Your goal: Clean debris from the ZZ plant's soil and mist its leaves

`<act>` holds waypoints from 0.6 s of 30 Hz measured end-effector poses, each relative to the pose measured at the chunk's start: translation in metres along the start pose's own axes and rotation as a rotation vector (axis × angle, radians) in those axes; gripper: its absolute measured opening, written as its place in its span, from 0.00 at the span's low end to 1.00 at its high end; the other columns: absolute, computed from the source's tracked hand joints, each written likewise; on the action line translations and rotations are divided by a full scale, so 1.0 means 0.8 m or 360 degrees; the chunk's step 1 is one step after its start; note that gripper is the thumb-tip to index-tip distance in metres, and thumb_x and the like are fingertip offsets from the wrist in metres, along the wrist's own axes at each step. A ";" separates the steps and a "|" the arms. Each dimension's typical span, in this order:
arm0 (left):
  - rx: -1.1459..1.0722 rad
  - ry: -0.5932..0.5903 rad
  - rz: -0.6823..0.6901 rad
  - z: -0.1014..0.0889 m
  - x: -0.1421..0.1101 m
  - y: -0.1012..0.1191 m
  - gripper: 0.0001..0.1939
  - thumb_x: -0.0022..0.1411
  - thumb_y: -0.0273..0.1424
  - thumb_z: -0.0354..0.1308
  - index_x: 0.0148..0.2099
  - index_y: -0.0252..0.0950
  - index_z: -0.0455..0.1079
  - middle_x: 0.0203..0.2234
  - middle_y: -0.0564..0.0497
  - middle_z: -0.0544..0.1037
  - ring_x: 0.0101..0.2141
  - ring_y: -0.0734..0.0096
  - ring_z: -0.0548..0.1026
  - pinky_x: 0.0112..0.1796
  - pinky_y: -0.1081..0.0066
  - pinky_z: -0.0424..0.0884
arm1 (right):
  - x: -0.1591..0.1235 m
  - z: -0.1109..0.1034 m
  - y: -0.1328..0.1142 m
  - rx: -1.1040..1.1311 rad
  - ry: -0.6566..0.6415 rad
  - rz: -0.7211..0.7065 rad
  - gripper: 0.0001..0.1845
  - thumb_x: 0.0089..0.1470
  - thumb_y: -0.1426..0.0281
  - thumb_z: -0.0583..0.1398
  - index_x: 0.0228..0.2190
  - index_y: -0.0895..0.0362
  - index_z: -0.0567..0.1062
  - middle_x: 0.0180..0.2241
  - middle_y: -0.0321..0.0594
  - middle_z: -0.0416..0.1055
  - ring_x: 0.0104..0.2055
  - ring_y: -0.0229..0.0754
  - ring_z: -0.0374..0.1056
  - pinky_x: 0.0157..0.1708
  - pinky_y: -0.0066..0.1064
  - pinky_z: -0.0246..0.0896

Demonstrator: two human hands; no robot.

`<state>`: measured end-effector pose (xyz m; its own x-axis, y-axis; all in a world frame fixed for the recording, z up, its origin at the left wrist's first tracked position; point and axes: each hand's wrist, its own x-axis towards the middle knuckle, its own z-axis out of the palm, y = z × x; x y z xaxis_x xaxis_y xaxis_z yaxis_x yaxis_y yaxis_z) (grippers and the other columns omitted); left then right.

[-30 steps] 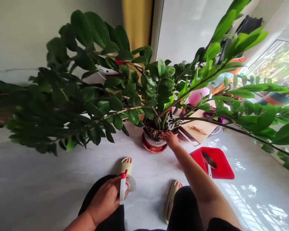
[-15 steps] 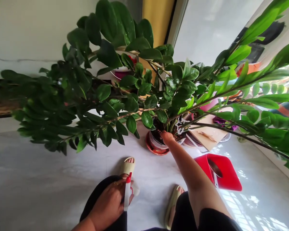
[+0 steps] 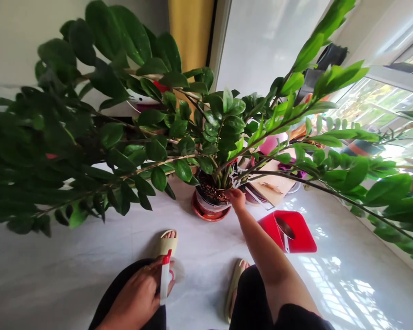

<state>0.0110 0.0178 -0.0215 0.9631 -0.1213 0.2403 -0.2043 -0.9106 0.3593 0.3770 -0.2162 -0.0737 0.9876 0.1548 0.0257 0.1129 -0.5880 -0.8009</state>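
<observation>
A big leafy plant (image 3: 131, 133) grows from a small pot (image 3: 209, 204) standing in a red saucer on the pale floor. My right hand (image 3: 236, 199) reaches to the pot's right rim, fingers curled at the soil; what they hold, if anything, is hidden. My left hand (image 3: 137, 298) rests on my left knee, closed around a white spray bottle with a red trigger (image 3: 165, 275). My feet in pale sandals (image 3: 165, 243) stand just before the pot.
A red dustpan (image 3: 298, 229) with a metal trowel (image 3: 285, 228) lies right of my arm. Behind it sit a cardboard piece (image 3: 273, 185) and other pots. A long stem (image 3: 330, 192) stretches right toward the window. A yellow curtain (image 3: 189, 32) hangs behind.
The view swung slightly left and back. My right hand stays at the pot's rim, and my left hand keeps the spray bottle on my knee.
</observation>
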 end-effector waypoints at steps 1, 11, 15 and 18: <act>0.0007 -0.0037 -0.0013 0.003 -0.001 0.000 0.15 0.71 0.34 0.56 0.53 0.43 0.80 0.47 0.47 0.87 0.46 0.55 0.86 0.48 0.61 0.85 | -0.001 -0.011 0.006 0.0157 0.0061 0.0065 0.17 0.60 0.57 0.61 0.38 0.58 0.80 0.34 0.44 0.81 0.30 0.42 0.75 0.27 0.28 0.67; -0.0071 -0.0195 -0.0192 0.026 -0.006 -0.010 0.15 0.67 0.38 0.60 0.53 0.48 0.80 0.49 0.53 0.86 0.47 0.55 0.86 0.51 0.60 0.84 | 0.038 -0.177 0.075 0.0824 0.0677 0.0537 0.12 0.45 0.63 0.67 0.28 0.58 0.76 0.21 0.37 0.73 0.18 0.34 0.62 0.16 0.24 0.54; -0.0042 -0.0223 -0.0208 0.024 0.001 -0.006 0.15 0.66 0.40 0.62 0.53 0.48 0.81 0.47 0.54 0.87 0.47 0.56 0.86 0.51 0.62 0.84 | 0.074 -0.221 0.098 0.0700 0.0869 0.0698 0.08 0.53 0.67 0.65 0.34 0.59 0.75 0.23 0.35 0.72 0.19 0.32 0.61 0.15 0.22 0.50; -0.0016 -0.0253 -0.0239 0.023 0.004 -0.002 0.15 0.67 0.38 0.61 0.53 0.46 0.82 0.50 0.52 0.86 0.51 0.55 0.84 0.54 0.61 0.82 | 0.089 -0.235 0.108 0.0547 0.0873 0.0769 0.10 0.63 0.65 0.64 0.41 0.60 0.75 0.28 0.35 0.73 0.21 0.32 0.62 0.18 0.22 0.55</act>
<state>0.0178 0.0119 -0.0376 0.9982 -0.0463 0.0383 -0.0576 -0.9192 0.3895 0.4773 -0.4054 -0.0285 0.8415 -0.5186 -0.1518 -0.2918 -0.1996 -0.9354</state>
